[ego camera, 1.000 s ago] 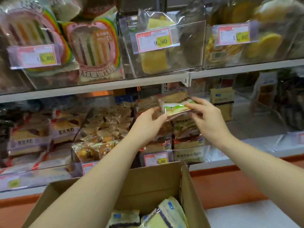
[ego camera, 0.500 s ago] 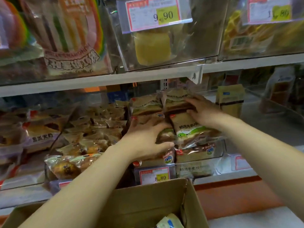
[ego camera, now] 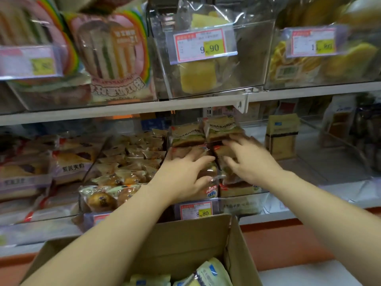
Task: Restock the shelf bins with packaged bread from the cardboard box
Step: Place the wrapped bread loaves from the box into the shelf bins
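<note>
Fingers (ego camera: 200,161) of the left hand (ego camera: 181,178) lie apart and nearly straight, palm down on the bread packs (ego camera: 187,134) in the middle clear bin (ego camera: 243,205) of the lower shelf (ego camera: 329,172), the thumb running along the near side of one pack. Just to its right, the right hand (ego camera: 252,164) reaches in palm down too, its fingers (ego camera: 233,145) spread and slightly bent, tips touching the packs on the bin's right side; motion blur hides whether any finger hooks an edge. Both forearms stretch forward over the cardboard box (ego camera: 185,240). The packs hold brown slices in clear wrap with green and white labels, stacked in two columns that fill the bin to its top. At the shelf's left end, a bin holds purple-labelled packs (ego camera: 70,164), and the next one small wrapped buns (ego camera: 107,197). An 8.80 price tag (ego camera: 196,211) sits on the middle bin's front. Right of that bin a yellow-brown carton (ego camera: 282,137) stands upright. Below, against the shelf's front edge, the open box holds pale yellow packs (ego camera: 212,273).
</note>
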`<state>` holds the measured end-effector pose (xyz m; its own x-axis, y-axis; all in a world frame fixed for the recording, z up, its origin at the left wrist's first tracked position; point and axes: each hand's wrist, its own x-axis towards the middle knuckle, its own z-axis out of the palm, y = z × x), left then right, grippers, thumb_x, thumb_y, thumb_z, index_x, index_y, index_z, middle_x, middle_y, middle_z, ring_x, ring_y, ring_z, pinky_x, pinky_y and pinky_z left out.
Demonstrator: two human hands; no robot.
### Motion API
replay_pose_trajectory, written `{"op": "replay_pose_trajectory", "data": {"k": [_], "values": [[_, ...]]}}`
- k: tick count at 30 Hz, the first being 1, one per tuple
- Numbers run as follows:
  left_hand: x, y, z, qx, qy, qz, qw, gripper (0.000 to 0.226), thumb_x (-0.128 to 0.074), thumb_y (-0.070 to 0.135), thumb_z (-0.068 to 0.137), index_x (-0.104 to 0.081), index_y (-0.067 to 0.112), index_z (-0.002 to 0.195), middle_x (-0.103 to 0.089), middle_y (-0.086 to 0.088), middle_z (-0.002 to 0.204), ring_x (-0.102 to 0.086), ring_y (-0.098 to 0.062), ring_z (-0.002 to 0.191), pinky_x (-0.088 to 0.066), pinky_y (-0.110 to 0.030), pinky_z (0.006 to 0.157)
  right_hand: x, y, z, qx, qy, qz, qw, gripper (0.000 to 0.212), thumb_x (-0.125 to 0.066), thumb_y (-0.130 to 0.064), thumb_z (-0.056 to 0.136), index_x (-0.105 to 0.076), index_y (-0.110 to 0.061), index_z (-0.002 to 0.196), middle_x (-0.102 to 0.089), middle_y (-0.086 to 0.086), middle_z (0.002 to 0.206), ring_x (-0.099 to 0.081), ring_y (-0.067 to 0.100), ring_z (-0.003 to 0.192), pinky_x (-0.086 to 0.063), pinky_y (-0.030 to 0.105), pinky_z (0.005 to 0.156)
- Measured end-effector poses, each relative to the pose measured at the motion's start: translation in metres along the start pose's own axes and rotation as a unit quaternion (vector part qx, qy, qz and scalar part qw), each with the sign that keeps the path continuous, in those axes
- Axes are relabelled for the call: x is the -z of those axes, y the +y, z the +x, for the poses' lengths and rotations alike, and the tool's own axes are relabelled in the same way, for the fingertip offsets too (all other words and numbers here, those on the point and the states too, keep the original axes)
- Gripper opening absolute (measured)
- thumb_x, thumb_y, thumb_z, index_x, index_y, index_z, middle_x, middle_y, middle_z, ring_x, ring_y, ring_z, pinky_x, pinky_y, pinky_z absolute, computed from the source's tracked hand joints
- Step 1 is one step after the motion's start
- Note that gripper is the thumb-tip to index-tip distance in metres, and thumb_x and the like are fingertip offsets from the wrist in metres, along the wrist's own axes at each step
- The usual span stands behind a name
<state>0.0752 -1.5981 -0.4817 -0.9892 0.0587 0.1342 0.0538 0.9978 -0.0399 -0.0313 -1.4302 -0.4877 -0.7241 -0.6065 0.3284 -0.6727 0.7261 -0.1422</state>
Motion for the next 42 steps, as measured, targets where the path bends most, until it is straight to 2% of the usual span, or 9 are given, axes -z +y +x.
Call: {"op": "replay_pose_trajectory", "data": {"k": [6, 13, 18, 22, 27, 31, 34, 38, 42], "values": [[0.0, -0.006, -0.091, 0.049, 0.104, -0.061, 0.992, 0.049, -0.041, 0.042, 0.098, -0.031, 0.036, 0.145, -0.029, 0.009, 0.152, -0.027, -0.012, 0.139, -0.018, -0.037, 0.118, 0.01, -0.071, -0.069, 0.113, 0.003, 0.038, 0.993, 0.03, -0.045, -0.039, 0.096, -0.059, -0.027, 0.119, -0.06, -0.01, 0.112, -0.057, 0.013, 0.102, -0.048, 0.029, 0.08], [-0.012, -0.049, -0.208, 0.133, 0.044, -0.059, 0.988, 0.033, -0.049, 0.036, 0.095, -0.055, 0.029, 0.127, -0.058, 0.008, 0.129, -0.054, -0.014, 0.118, -0.04, -0.031, 0.099, -0.021, -0.144, -0.105, 0.189, -0.072, 0.049, 0.978, 0.026, -0.044, -0.04, 0.096, -0.062, -0.03, 0.114, -0.064, -0.011, 0.112, -0.058, 0.012, 0.105, -0.049, 0.031, 0.081], [-0.022, -0.084, -0.265, 0.189, 0.022, -0.076, 0.979, 0.033, -0.052, 0.035, 0.094, -0.055, 0.029, 0.127, -0.058, 0.01, 0.127, -0.054, -0.012, 0.116, -0.041, -0.028, 0.096, -0.064, -0.2, -0.118, 0.245, -0.19, 0.034, 0.95, 0.026, -0.042, -0.038, 0.098, -0.06, -0.029, 0.115, -0.063, -0.009, 0.114, -0.058, 0.016, 0.105, -0.05, 0.037, 0.084], [-0.028, -0.106, -0.285, 0.203, 0.022, -0.094, 0.974, 0.034, -0.052, 0.034, 0.094, -0.055, 0.028, 0.128, -0.057, 0.007, 0.127, -0.052, -0.012, 0.118, -0.039, -0.029, 0.1, -0.11, -0.238, -0.126, 0.275, -0.294, 0.043, 0.915, 0.025, -0.045, -0.041, 0.097, -0.059, -0.021, 0.103, -0.064, -0.001, 0.101, -0.059, 0.02, 0.095, -0.048, 0.033, 0.074], [-0.041, -0.117, -0.293, 0.204, -0.012, -0.11, 0.973, 0.035, -0.05, 0.035, 0.095, -0.053, 0.03, 0.13, -0.051, 0.008, 0.131, -0.047, -0.014, 0.122, -0.038, -0.032, 0.102, -0.165, -0.265, -0.144, 0.232, -0.457, 0.114, 0.851, 0.042, -0.048, -0.05, 0.094, -0.058, -0.021, 0.122, -0.064, 0.0, 0.114, -0.059, 0.018, 0.101, -0.043, 0.026, 0.079], [-0.05, -0.12, -0.292, 0.199, -0.035, -0.11, 0.973, 0.036, -0.048, 0.037, 0.096, -0.05, 0.032, 0.132, -0.049, 0.009, 0.134, -0.047, -0.013, 0.122, -0.04, -0.03, 0.099, -0.192, -0.279, -0.158, 0.137, -0.532, 0.158, 0.821, 0.047, -0.05, -0.064, 0.086, -0.059, -0.02, 0.096, -0.059, -0.002, 0.092, -0.054, 0.015, 0.086, -0.039, 0.022, 0.064], [-0.051, -0.116, -0.29, 0.195, -0.053, -0.114, 0.973, 0.038, -0.047, 0.038, 0.097, -0.047, 0.032, 0.134, -0.048, 0.009, 0.136, -0.048, -0.012, 0.121, -0.042, -0.032, 0.101, -0.2, -0.285, -0.168, 0.091, -0.535, 0.216, 0.812, 0.05, -0.064, -0.06, 0.079, -0.057, -0.019, 0.105, -0.057, -0.004, 0.1, -0.051, 0.011, 0.09, -0.041, 0.019, 0.071], [-0.051, -0.115, -0.287, 0.192, -0.053, -0.115, 0.973, 0.038, -0.047, 0.038, 0.097, -0.046, 0.032, 0.135, -0.048, 0.01, 0.137, -0.048, -0.01, 0.122, -0.037, -0.031, 0.104, -0.205, -0.284, -0.173, 0.07, -0.51, 0.249, 0.82, 0.032, -0.078, -0.038, 0.074, -0.052, -0.021, 0.08, -0.051, -0.01, 0.075, -0.048, 0.005, 0.069, -0.036, 0.018, 0.057], [-0.051, -0.115, -0.286, 0.192, -0.046, -0.113, 0.974, 0.038, -0.047, 0.038, 0.097, -0.047, 0.032, 0.135, -0.048, 0.01, 0.137, -0.047, -0.01, 0.123, -0.031, -0.031, 0.107, -0.193, -0.281, -0.169, 0.071, -0.48, 0.281, 0.828, 0.029, -0.079, -0.024, 0.075, -0.051, -0.022, 0.071, -0.053, -0.006, 0.075, -0.047, 0.003, 0.063, -0.035, 0.01, 0.051]]}}
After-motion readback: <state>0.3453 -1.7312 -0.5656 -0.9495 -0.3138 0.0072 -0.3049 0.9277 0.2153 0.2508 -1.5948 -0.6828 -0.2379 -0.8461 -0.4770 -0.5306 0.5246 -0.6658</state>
